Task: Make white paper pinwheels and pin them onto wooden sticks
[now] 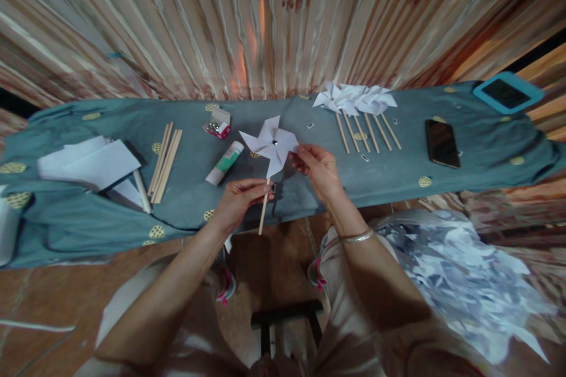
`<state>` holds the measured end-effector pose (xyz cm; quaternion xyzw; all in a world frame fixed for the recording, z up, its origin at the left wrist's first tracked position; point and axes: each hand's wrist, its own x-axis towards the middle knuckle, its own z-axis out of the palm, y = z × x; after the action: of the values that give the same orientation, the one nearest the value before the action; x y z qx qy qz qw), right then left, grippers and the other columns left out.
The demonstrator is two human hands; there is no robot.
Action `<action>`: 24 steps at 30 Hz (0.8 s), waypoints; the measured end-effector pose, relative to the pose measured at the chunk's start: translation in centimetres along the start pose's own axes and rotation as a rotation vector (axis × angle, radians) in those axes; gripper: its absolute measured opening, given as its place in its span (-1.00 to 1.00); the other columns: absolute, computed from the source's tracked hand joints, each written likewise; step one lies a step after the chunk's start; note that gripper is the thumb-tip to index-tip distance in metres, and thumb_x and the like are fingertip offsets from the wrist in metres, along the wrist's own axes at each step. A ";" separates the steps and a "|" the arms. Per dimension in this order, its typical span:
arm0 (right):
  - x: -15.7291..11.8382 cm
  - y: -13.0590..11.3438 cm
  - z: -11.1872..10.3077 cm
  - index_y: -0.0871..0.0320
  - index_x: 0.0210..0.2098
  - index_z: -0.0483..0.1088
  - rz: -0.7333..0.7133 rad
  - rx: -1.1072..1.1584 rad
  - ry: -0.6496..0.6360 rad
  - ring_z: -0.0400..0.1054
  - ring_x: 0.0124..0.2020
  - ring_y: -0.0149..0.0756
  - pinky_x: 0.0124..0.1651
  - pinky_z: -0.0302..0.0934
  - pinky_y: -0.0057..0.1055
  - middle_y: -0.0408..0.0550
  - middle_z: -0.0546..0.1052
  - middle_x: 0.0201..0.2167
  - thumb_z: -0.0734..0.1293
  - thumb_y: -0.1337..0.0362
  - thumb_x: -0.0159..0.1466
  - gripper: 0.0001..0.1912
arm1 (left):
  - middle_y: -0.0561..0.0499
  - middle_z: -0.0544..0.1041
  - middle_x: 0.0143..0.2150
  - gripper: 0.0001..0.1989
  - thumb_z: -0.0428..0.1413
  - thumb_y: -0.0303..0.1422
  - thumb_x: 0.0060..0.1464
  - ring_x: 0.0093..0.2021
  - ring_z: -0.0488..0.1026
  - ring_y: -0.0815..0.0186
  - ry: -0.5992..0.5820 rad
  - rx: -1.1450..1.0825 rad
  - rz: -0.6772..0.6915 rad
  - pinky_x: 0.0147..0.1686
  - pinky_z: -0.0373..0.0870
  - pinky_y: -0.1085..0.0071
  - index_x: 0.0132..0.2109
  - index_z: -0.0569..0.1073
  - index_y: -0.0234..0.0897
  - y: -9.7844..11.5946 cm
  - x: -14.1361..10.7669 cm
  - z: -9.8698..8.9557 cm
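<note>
A white paper pinwheel (270,145) with a dark shiny pin at its centre is held up over the near part of the cloth-covered table. My left hand (241,201) pinches its wooden stick (264,212) just below the blades. The fingers of my right hand (317,169) are closed on the tip of the right blade. Left of the pinwheel lie a green and white glue stick (225,162) and a small open box (217,123) of shiny pins.
Several finished pinwheels (356,99) lie at the back right, near a phone (443,142) and a blue-framed device (508,92). Wooden sticks (165,165) and white paper sheets (91,164) are at the left. A large pile of paper pieces (469,277) sits at the lower right.
</note>
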<state>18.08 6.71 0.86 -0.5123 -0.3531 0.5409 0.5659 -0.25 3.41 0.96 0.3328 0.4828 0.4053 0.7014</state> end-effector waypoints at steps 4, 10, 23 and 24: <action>-0.1 0.2 0.1 0.13 -0.46 0.45 -0.005 -0.013 -0.019 0.33 -0.57 -0.49 -0.51 0.14 -0.53 -0.21 0.55 -0.55 0.52 -0.05 -0.06 -0.60 | 0.00 0.64 -0.43 -0.66 0.48 -0.25 -0.41 -0.46 0.54 0.41 0.003 -0.002 0.023 -0.33 0.47 0.51 -0.40 0.66 -0.29 0.0 0.1 -0.1; -0.4 0.1 0.4 0.13 -0.48 0.46 0.015 -0.038 -0.049 0.30 -0.58 -0.50 -0.52 0.10 -0.52 -0.19 0.56 -0.55 0.53 -0.04 -0.08 -0.60 | -0.02 0.63 -0.46 -0.62 0.49 -0.22 -0.44 -0.45 0.53 0.36 0.041 0.016 0.047 -0.31 0.48 0.42 -0.39 0.65 -0.31 0.2 0.1 0.0; -1.3 0.1 1.3 0.13 -0.58 0.49 0.008 -0.138 -0.229 0.27 -0.56 -0.48 -0.47 0.12 -0.50 -0.22 0.48 -0.61 0.53 -0.06 -0.07 -0.62 | 0.01 0.63 -0.48 -0.61 0.50 -0.21 -0.45 -0.46 0.53 0.38 0.059 -0.018 0.095 -0.32 0.48 0.47 -0.39 0.65 -0.28 -0.2 0.3 0.0; -1.4 0.1 1.3 0.13 -0.59 0.49 0.006 -0.148 -0.236 0.26 -0.57 -0.48 -0.47 0.12 -0.49 -0.23 0.46 -0.64 0.53 -0.06 -0.08 -0.61 | 0.01 0.63 -0.48 -0.61 0.50 -0.21 -0.45 -0.46 0.53 0.38 0.058 -0.021 0.092 -0.32 0.48 0.47 -0.40 0.65 -0.28 -0.2 0.4 0.0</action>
<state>16.57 5.62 1.27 -0.4864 -0.4546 0.5715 0.4798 -0.17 3.66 0.65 0.3354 0.4828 0.4517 0.6711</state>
